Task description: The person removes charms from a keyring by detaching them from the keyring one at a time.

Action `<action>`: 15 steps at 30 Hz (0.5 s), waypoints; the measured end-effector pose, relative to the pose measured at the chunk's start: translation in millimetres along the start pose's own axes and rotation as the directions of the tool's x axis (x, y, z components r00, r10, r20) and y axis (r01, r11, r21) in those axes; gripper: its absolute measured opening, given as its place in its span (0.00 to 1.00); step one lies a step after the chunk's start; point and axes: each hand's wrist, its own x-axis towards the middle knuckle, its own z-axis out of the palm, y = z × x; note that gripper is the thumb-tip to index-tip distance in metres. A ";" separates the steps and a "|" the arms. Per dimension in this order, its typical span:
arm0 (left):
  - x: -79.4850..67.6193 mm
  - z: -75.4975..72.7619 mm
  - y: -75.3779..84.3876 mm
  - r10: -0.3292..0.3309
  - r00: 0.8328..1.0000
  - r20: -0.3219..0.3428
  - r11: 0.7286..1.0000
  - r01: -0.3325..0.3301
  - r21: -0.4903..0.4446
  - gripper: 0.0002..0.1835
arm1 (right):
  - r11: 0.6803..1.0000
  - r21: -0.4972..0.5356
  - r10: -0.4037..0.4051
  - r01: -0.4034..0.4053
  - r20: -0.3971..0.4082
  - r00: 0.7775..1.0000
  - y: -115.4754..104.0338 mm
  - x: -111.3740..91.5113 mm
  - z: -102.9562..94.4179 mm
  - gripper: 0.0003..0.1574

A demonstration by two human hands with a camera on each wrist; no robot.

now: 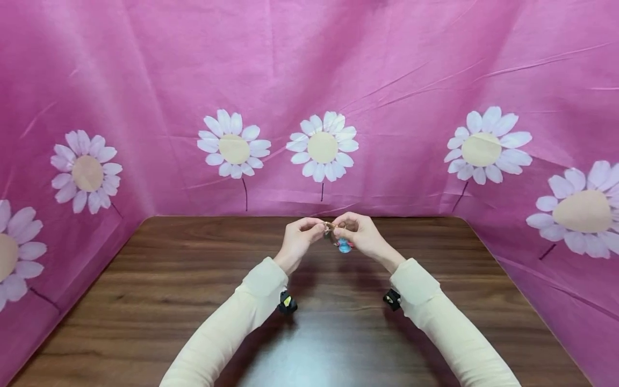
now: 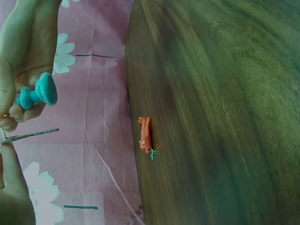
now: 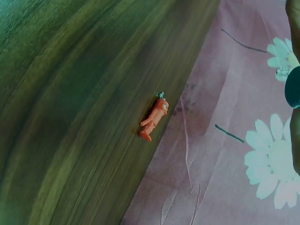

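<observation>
Above the far part of the table, my left hand (image 1: 297,242) and right hand (image 1: 364,234) meet fingertip to fingertip. Between them they pinch a small gold-coloured metal clasp (image 1: 330,226) with a ring. A blue-teal pushpin-shaped charm (image 1: 344,246) hangs just below the right fingers; the left wrist view shows this teal charm (image 2: 38,91) with its round wide end outward. A thin patterned strip (image 2: 35,135) sticks out by the left fingertips. On the table behind lies an orange figure (image 3: 154,117) with a short metal chain, mostly covered by the charm in the head view.
The dark wood-grain table (image 1: 193,279) meets a pink curtain (image 1: 387,64) with printed white daisies at its back and both sides. The orange figure lies close to the table's far edge. Black wrist cameras sit under both cream sleeves (image 1: 217,333).
</observation>
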 end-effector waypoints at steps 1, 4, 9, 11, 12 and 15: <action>-0.4 -0.7 0.1 0.002 1.000 0.000 1.000 -0.002 -0.004 0.11 | 1.000 0.001 0.008 -0.008 0.004 1.000 -0.2 0.0 -0.2 0.10; -0.7 -3.3 -0.9 0.025 1.000 0.004 1.000 -0.025 0.000 0.11 | 0.999 -0.020 0.038 -0.038 0.006 0.999 -2.5 0.9 0.0 0.12; 0.4 -6.9 -1.5 0.085 0.996 0.014 0.994 -0.086 0.062 0.11 | 0.991 -0.110 0.078 -0.081 -0.030 0.996 -12.7 3.0 1.9 0.12; 0.7 -7.3 -0.5 0.134 0.990 0.033 0.979 -0.137 0.153 0.10 | 0.985 -0.153 0.077 -0.083 -0.041 0.996 -17.1 2.2 2.3 0.11; 0.6 -7.4 0.1 0.166 0.985 0.046 0.961 -0.172 0.218 0.09 | 0.981 -0.171 0.081 -0.088 -0.044 0.996 -18.6 1.3 2.2 0.11; 0.6 -7.2 0.8 0.261 0.961 0.088 0.866 -0.274 0.417 0.08 | 0.971 -0.220 0.088 -0.098 -0.058 0.994 -21.8 -3.0 1.6 0.09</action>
